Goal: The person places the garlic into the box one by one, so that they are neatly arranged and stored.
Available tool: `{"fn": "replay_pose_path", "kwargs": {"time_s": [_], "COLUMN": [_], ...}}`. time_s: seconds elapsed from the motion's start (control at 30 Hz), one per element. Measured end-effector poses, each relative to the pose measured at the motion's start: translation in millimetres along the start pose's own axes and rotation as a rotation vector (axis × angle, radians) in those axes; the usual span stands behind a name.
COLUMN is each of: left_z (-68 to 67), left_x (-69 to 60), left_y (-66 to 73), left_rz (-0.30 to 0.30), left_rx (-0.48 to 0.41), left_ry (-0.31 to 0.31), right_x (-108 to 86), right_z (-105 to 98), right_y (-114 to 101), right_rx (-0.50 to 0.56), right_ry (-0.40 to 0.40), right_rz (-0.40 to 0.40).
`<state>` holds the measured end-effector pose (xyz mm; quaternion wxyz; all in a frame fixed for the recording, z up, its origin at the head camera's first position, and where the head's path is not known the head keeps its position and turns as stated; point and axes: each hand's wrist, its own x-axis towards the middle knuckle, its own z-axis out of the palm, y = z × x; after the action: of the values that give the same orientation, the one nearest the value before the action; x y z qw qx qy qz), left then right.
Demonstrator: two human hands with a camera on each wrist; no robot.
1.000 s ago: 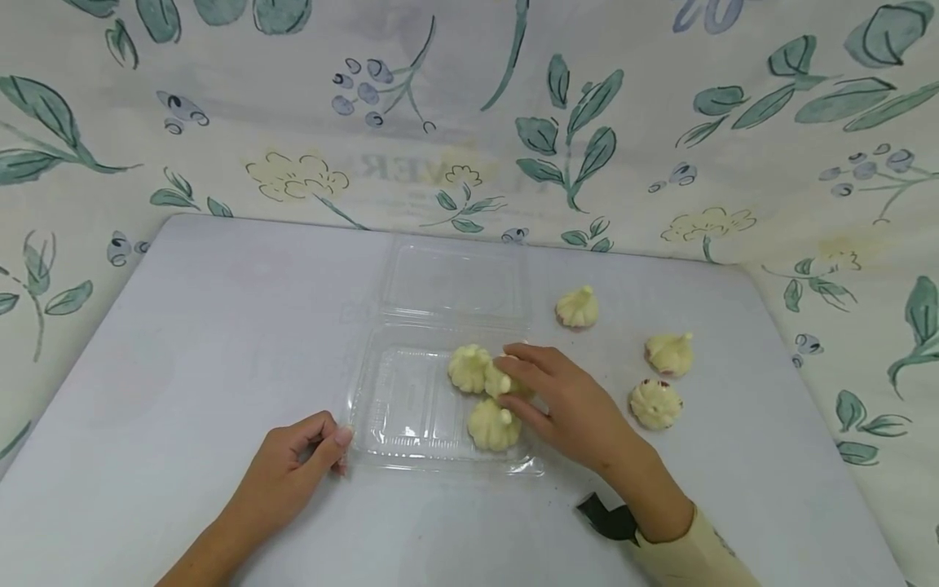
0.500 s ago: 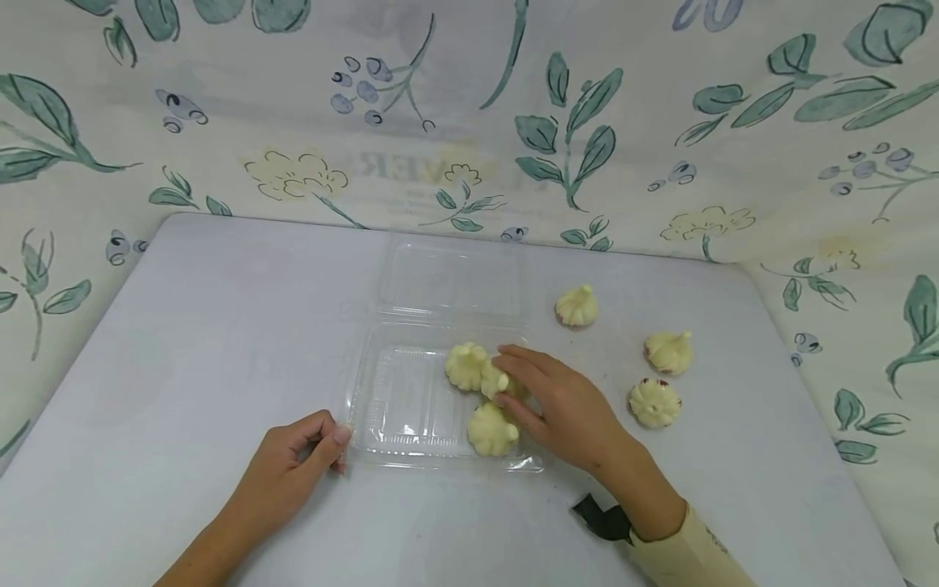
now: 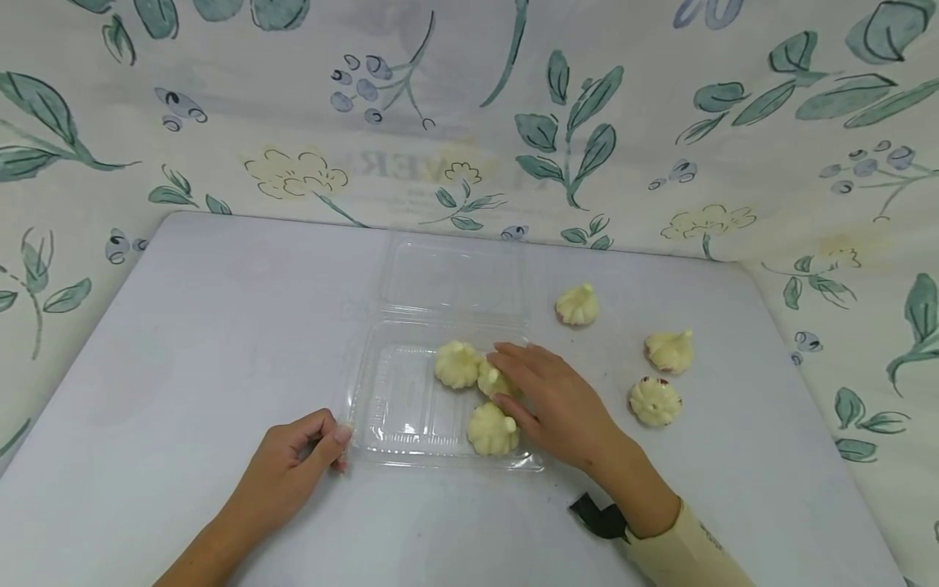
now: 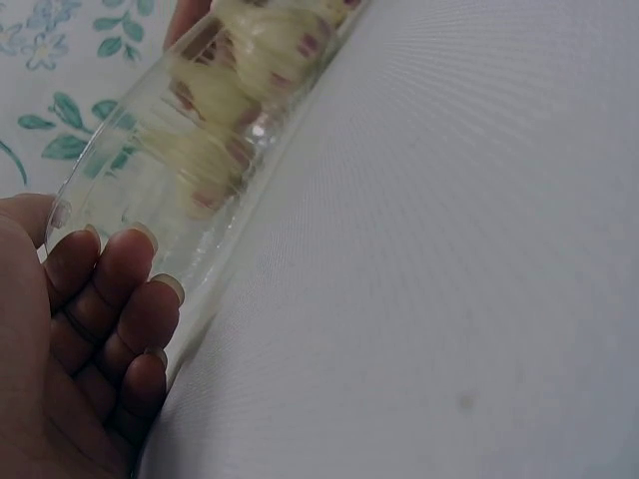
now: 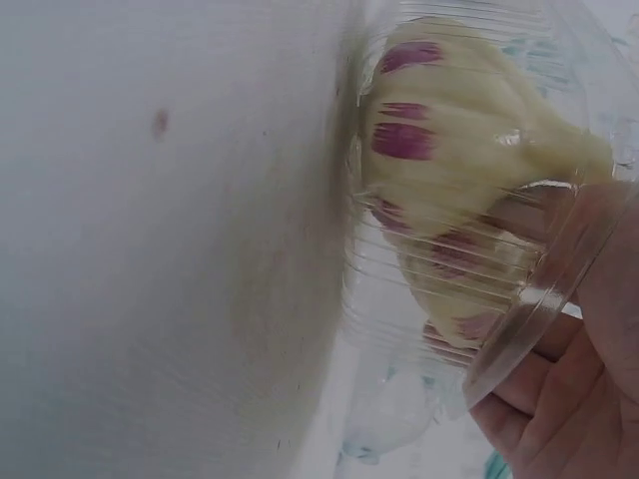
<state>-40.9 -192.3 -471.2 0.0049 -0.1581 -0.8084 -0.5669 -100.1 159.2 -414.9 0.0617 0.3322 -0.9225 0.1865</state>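
My left hand (image 3: pixel 301 456) pinches the left rim of a clear plastic clamshell container (image 3: pixel 392 399) between thumb and fingers; the left wrist view shows the fingers (image 4: pixel 148 314) curled at that edge. Inside the container's right half sit three pale yellow garlic bulbs with purple patches. My right hand (image 3: pixel 553 403) holds one garlic bulb (image 3: pixel 493 380) between thumb and fingers, partly covering it. A second garlic bulb (image 3: pixel 456 364) touches it on the left, and a third garlic bulb (image 3: pixel 493 430) lies nearer the front. Through the container wall, the right wrist view shows a garlic bulb (image 5: pixel 459 130) close up.
The container's lid (image 3: pixel 455 281) lies folded back behind it. Three more garlic bulbs rest on the white table: one at the back (image 3: pixel 577 306), two farther right (image 3: pixel 669 352). A black strap piece (image 3: pixel 600 517) hangs by the right sleeve. Floral cloth (image 3: pixel 469 122) surrounds the table.
My right hand has shifted slightly left with its garlic bulb, and the left garlic bulb has slid left. The front garlic bulb has turned a little. My left hand stays at the rim.
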Motion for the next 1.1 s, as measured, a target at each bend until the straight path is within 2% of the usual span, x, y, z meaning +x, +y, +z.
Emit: {"fn": "replay_pose_path", "kwargs": {"time_s": [0.47, 1.1], "left_z": [0.2, -0.8], "left_x": [0.0, 0.1], "left_y": [-0.1, 1.3], "left_rz": [-0.017, -0.021], "left_rx": [0.001, 0.010], "left_ry": [0.000, -0.005], "right_x": [0.3, 0.9], "right_z": [3.3, 7.1], "right_y": [1.2, 2.8], "right_rx": [-0.002, 0.003], "right_ry": [-0.036, -0.011], "right_rz": [0.004, -0.015]}}
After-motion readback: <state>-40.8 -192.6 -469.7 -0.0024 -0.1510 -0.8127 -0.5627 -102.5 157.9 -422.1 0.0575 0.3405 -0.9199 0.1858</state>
